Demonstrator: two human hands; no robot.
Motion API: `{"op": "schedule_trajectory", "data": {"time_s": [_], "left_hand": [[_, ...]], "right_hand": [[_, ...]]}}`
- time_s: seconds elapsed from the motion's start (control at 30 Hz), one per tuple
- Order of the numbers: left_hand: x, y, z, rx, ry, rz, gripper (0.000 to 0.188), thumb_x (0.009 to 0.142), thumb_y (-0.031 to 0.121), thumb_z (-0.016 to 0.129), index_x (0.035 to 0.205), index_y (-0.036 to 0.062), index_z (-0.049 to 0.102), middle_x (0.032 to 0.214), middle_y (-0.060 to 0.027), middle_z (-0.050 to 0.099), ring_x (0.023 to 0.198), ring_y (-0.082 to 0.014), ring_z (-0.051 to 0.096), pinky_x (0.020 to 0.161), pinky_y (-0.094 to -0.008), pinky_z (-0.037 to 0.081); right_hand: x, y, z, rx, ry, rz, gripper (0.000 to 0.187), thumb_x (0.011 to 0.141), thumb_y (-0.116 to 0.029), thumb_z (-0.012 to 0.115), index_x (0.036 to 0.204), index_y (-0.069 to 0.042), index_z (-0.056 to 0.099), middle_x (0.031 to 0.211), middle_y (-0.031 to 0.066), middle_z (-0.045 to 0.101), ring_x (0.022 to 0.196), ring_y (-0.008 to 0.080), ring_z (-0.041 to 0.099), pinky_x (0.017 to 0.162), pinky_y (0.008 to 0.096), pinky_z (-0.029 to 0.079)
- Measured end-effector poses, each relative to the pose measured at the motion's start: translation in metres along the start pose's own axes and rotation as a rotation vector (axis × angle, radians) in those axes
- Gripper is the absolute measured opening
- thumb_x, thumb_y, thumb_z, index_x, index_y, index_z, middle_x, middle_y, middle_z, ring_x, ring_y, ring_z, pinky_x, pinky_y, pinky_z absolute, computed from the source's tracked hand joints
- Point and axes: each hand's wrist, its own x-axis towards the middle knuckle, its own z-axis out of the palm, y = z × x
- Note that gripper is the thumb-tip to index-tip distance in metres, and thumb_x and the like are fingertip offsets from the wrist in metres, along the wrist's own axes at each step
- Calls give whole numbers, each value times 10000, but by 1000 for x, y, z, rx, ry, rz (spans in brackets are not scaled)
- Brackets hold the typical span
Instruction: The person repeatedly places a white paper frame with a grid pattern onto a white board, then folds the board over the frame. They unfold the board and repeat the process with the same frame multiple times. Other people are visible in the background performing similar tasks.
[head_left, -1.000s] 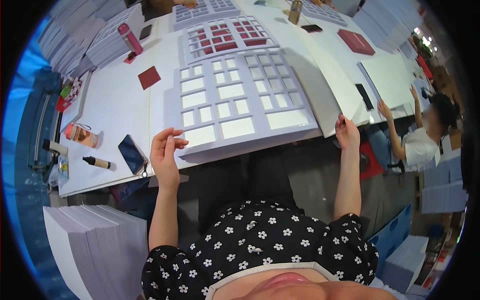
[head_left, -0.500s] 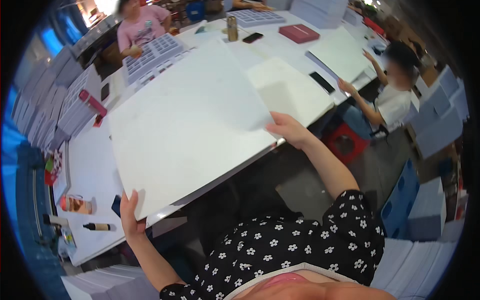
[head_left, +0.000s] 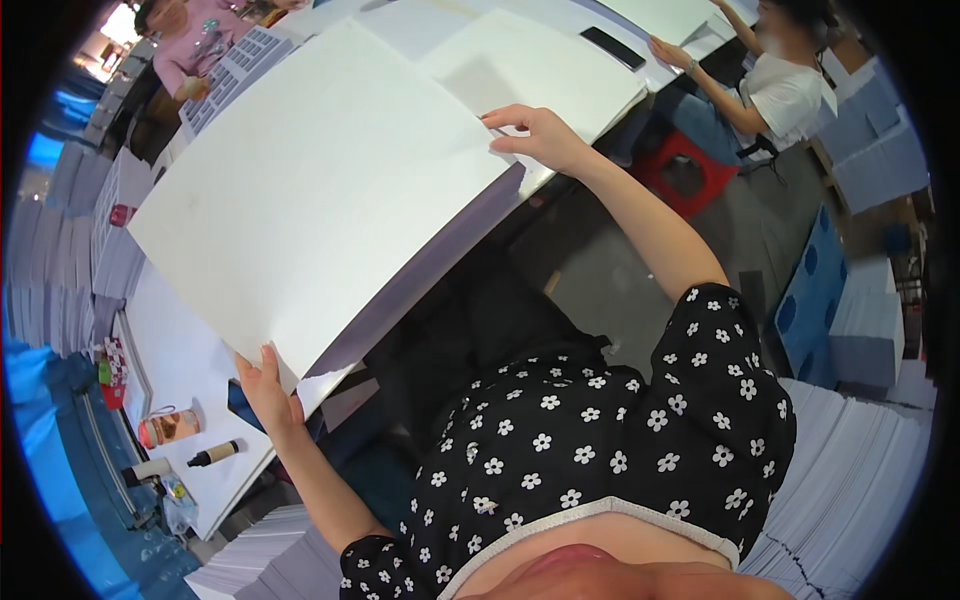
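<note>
A large white sheet (head_left: 320, 180) of card or board lies slanted in front of me, over the table edge. My left hand (head_left: 268, 395) grips its near left corner, with the thumb showing on top. At the sheet's right edge, near the other near corner, is my right hand (head_left: 540, 138); its thumb and forefinger are bent at the edge, and the other fingers are partly hidden. A grey-violet band shows below the sheet's near edge. Beyond its right edge lies another pale sheet or pile of sheets (head_left: 540, 65) on the table.
On the table's left stand a jar (head_left: 170, 428) and a dark bottle (head_left: 214, 453). A phone (head_left: 612, 47) lies at the right. One person (head_left: 790, 100) sits there near a red stool (head_left: 685, 175); another (head_left: 195, 45) is at far left by a compartment tray (head_left: 235, 80). Paper stacks (head_left: 840, 480) stand nearby.
My view has tilted down and shifted, so the scene sits higher in the picture. Both hands stay at the same sheet, whose near edge shows more of the grey-violet band. The right fingers have spread slightly.
</note>
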Motion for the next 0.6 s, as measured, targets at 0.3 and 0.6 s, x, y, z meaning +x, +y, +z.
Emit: {"op": "schedule_trajectory", "data": {"time_s": [0.3,0.6], "left_hand": [[5,-7,12,5,-33,-13,411,986,42,551,1378,-10,438,1280,-131,578,1146,-219,574,992,-351,458],[8,-15,6,-2,-60,-33,403,980,51,573,1364,4,458,1278,-120,587,1136,-204,582,992,-345,459]], "right_hand": [[-10,20,-7,10,-134,154,438,844,-126,692,1272,-44,650,1241,105,667,1092,176,594,993,307,414],[-11,18,-6,-31,-148,200,442,838,-146,719,1266,-59,656,1088,124,722,984,180,660,902,287,486]]}}
